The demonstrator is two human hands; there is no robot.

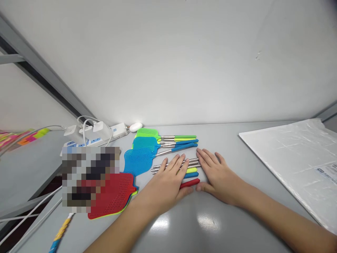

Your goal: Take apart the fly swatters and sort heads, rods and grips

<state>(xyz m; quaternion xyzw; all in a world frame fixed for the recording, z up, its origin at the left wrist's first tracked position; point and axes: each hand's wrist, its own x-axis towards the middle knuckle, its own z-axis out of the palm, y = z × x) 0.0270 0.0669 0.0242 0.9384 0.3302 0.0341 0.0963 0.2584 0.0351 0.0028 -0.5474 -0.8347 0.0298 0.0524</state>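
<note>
My left hand (171, 181) lies flat, fingers spread, over the handles of the near fly swatters and part of some silver rods (194, 162). From under it stick out a yellow grip (191, 170), a blue grip (191, 175) and a red grip (192, 182). My right hand (217, 175) rests flat and open, its fingertips at the right end of the rods. A red fly swatter head (116, 195) tops a small stack with blue and yellow edges. Behind, blue fly swatters (139, 160) and a green fly swatter (147, 133) lie side by side, metal shafts pointing right.
A power strip (96, 141) with white plugs and cables stands at the back left, near a white oval object (136, 127). A white wrapped panel (286, 154) lies on the right. A yellow and blue wrapped cord (60, 233) runs at front left. A wall closes the back.
</note>
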